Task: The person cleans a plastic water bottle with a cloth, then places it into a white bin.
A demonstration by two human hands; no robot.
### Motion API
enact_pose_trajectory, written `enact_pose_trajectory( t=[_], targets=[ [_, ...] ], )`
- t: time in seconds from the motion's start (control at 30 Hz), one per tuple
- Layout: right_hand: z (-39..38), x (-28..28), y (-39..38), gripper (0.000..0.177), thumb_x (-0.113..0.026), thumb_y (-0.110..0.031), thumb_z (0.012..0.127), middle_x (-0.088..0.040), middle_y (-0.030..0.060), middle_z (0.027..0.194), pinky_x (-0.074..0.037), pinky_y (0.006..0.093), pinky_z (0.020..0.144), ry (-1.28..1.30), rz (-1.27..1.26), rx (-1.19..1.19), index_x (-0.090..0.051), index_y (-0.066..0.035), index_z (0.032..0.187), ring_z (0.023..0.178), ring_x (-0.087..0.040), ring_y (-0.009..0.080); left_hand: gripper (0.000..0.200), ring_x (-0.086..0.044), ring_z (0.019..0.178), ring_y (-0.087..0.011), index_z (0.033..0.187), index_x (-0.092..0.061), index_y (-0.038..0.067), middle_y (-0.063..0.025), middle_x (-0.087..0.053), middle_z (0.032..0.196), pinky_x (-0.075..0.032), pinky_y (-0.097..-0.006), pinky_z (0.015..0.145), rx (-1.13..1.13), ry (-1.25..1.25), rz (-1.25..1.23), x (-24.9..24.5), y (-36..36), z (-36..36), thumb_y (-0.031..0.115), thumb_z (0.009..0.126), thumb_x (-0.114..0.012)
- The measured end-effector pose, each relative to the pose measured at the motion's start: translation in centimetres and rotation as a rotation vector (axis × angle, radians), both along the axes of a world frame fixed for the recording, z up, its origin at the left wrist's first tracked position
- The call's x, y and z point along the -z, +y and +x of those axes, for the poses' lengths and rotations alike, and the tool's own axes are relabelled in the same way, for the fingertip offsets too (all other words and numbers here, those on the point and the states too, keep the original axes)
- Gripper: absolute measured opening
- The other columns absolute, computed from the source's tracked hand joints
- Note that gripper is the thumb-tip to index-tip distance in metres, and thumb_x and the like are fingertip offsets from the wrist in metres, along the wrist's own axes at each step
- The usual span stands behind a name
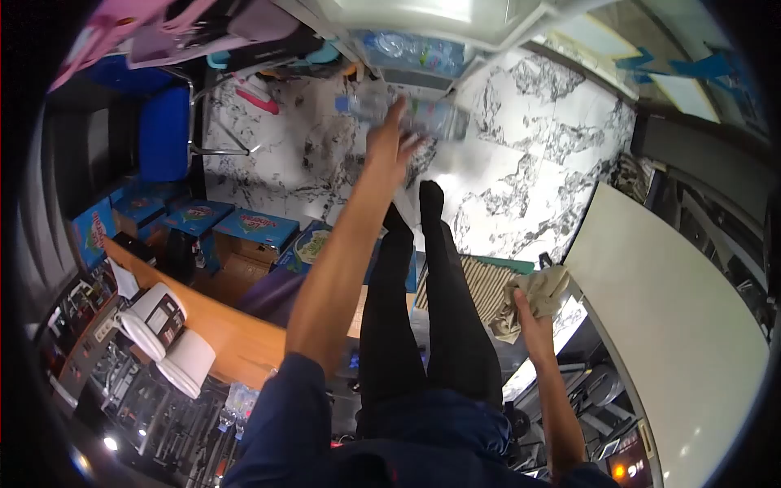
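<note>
My left hand (pixel 394 138) reaches forward over the marble-patterned floor, its fingers on a clear plastic bottle (pixel 443 120) with a blue cap. The bottle lies crosswise in the hand, cap to the left, slightly blurred. Part of the grip is hidden behind the hand. Just beyond it, several clear plastic bottles (pixel 415 50) sit in a low compartment of a white-framed unit. Off to the right, my right hand (pixel 530 313) is closed around a crumpled beige cloth (pixel 537 291), held above a striped grey-beige surface (pixel 480 281).
Blue cardboard boxes (pixel 259 226) line the left side by an orange wooden counter (pixel 244 346). A blue chair (pixel 163 134) stands at the far left. A pale panel (pixel 659 325) fills the right. Pink-and-white shoes (pixel 256 93) lie on the floor.
</note>
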State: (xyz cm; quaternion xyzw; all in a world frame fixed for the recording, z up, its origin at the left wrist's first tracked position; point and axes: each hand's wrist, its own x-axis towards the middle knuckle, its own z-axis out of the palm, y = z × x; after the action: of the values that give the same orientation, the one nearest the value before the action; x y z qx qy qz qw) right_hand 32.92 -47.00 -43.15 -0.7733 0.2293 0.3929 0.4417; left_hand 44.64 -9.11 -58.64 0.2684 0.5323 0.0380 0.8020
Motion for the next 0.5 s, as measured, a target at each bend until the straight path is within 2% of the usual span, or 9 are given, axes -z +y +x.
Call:
enact_pose_trajectory(
  t=[0.07, 0.13, 0.23, 0.27, 0.33, 0.43, 0.47, 0.5],
  targets=[
    [-0.2, 2.1, 0.0, 0.047, -0.072, -0.034, 0.105, -0.071, 0.0112, 0.123, -0.051, 0.0329, 0.097, 0.015, -0.042, 0.040, -0.066, 0.005, 0.130, 0.112, -0.065, 0.0181, 0.069, -0.067, 0.115, -0.0309, 0.141, -0.055, -0.001, -0.0197, -0.062, 0.128, -0.066, -0.0423, 0.095, 0.055, 0.029, 0.054, 4.0, 1.4, 4.4, 0.039, 0.092, -0.083],
    [-1.6, 4.2, -0.5, 0.046, -0.072, -0.034, 0.105, -0.071, 0.0110, 0.122, -0.051, 0.0328, 0.097, 0.017, -0.041, 0.070, -0.066, 0.005, 0.130, 0.111, -0.065, 0.0184, 0.072, -0.066, 0.115, -0.0307, 0.141, -0.053, -0.003, -0.0198, -0.060, 0.126, -0.070, -0.0400, 0.086, 0.174, -0.192, 0.137, 7.4, 2.6, 7.3, 0.040, 0.092, -0.084],
    [-3.5, 6.5, -0.7, 0.048, -0.072, -0.033, 0.105, -0.069, 0.0113, 0.126, -0.050, 0.0326, 0.099, 0.062, -0.045, 0.121, -0.064, 0.005, 0.133, 0.114, -0.064, 0.0190, 0.069, -0.067, 0.107, -0.0296, 0.135, -0.053, -0.007, -0.0190, -0.059, 0.117, -0.072, -0.0410, 0.082, 0.094, -0.137, 0.194, 10.0, 3.3, 12.8, 0.040, 0.093, -0.082],
    [-4.1, 7.0, -0.6, 0.048, -0.072, -0.032, 0.105, -0.068, 0.0115, 0.127, -0.049, 0.0325, 0.100, 0.083, -0.048, 0.138, -0.063, 0.005, 0.135, 0.116, -0.063, 0.0192, 0.071, -0.066, 0.104, -0.0327, 0.146, -0.044, -0.001, -0.0222, -0.062, 0.119, -0.066, -0.0430, 0.083, 0.354, -0.143, 0.654, 12.9, 4.4, 13.9, 0.027, 0.092, -0.081],
    [-4.8, 7.2, -0.5, 0.053, -0.072, -0.031, 0.105, -0.065, 0.0127, 0.135, -0.046, 0.0321, 0.105, 0.184, -0.024, 0.207, -0.058, 0.006, 0.140, 0.122, -0.060, 0.0197, 0.095, -0.065, 0.097, -0.0388, 0.169, -0.025, 0.012, -0.0285, -0.068, 0.123, -0.054, -0.0469, 0.086, 0.872, -0.139, 1.567, 18.9, 6.8, 14.6, 0.003, 0.091, -0.080],
    [-5.8, 7.5, -0.5, 0.055, -0.073, -0.035, 0.105, -0.065, 0.0095, 0.134, -0.047, 0.0305, 0.102, 0.144, -0.027, 0.140, -0.059, 0.004, 0.141, 0.119, -0.061, 0.0175, 0.038, -0.071, 0.089, -0.0445, 0.117, -0.058, 0.000, -0.0247, -0.072, 0.095, -0.056, -0.0503, 0.073, 0.849, -0.127, 1.579, 17.4, 6.6, 16.6, 0.020, 0.094, -0.081],
    [-5.8, 7.2, -0.2, 0.057, -0.072, -0.036, 0.105, -0.065, 0.0100, 0.135, -0.047, 0.0304, 0.103, 0.136, -0.043, 0.136, -0.057, 0.005, 0.142, 0.120, -0.060, 0.0177, 0.039, -0.073, 0.074, -0.0344, 0.109, -0.055, -0.004, -0.0215, -0.070, 0.082, -0.056, -0.0432, 0.063, 0.853, -0.150, 1.601, 16.7, 6.6, 16.6, 0.018, 0.093, -0.083],
    [-6.0, 7.3, -0.2, 0.056, -0.072, -0.034, 0.105, -0.064, 0.0115, 0.137, -0.046, 0.0311, 0.105, 0.160, -0.035, 0.147, -0.057, 0.005, 0.142, 0.123, -0.059, 0.0187, 0.041, -0.071, 0.072, -0.0324, 0.108, -0.058, -0.004, -0.0187, -0.067, 0.082, -0.056, -0.0408, 0.059, 0.618, -0.082, 1.161, 17.1, 6.5, 17.0, 0.029, 0.095, -0.079]
  ],
)
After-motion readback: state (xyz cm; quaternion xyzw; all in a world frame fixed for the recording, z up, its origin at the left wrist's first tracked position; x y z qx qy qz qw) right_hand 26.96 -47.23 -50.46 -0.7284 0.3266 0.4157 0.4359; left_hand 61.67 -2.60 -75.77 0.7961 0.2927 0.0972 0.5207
